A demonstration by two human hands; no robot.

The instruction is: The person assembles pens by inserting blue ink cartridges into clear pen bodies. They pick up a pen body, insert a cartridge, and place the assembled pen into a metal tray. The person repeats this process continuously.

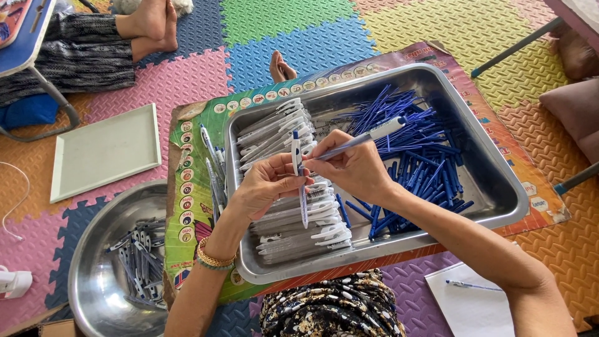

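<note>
We see the left hand (265,184) pinching a white pen barrel (297,163) upright between thumb and fingertips, above the middle of the steel tray (499,181). The right hand (355,168) grips a blue refill (368,138) with a white tip, slanting up toward the tray's far edge, its lower end meeting the barrel at the left fingers. Beneath both hands, white barrels (281,134) fill the tray's left half; loose blue refills (418,150) fill its right half. A round bowl (93,262) of finished pens lies beyond the tray's near-left corner.
</note>
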